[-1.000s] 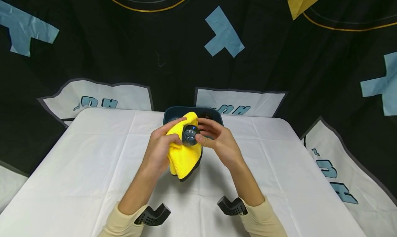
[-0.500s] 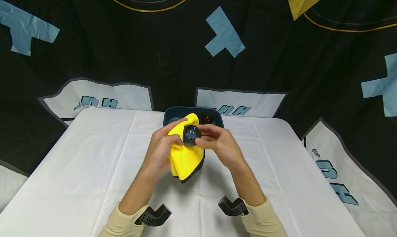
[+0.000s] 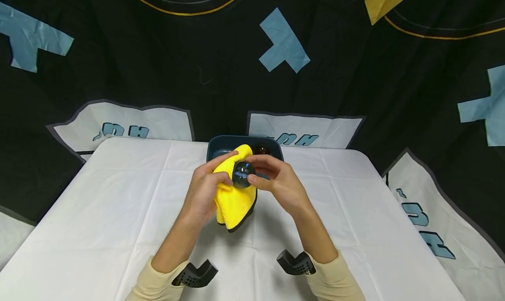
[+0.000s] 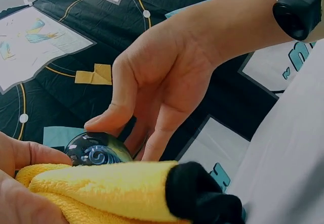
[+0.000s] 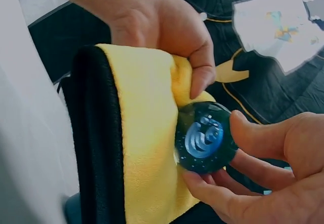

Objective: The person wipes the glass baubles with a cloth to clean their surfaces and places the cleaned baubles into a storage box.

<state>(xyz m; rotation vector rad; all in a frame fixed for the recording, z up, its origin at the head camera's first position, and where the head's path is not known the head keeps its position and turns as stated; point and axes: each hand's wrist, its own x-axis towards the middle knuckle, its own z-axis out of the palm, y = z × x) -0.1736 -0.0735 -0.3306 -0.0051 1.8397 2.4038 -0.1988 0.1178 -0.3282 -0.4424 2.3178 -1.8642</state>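
A dark glass ball (image 5: 205,138) with a blue-white swirl inside sits between both hands. My right hand (image 3: 282,182) pinches it between thumb and fingertips. My left hand (image 3: 203,189) grips a yellow cloth (image 3: 234,204) with a black edge, its thumb on top of the fabric beside the ball. The cloth lies against the ball's left side and hangs down below the hands. In the left wrist view the ball (image 4: 96,150) shows over the top of the folded cloth, and the cloth hides its lower part.
Behind the hands, on a white-covered table (image 3: 118,213), stands a dark blue tray (image 3: 225,139), partly hidden by cloth and hands. A reddish-brown ball (image 3: 261,149) lies in its right part. A black curtain (image 3: 158,64) with taped patches hangs beyond the table's far edge.
The ball has turned within the right fingers, so its blue swirl shows differently. The right fingers have shifted slightly around it; the left hand keeps its hold on the cloth.
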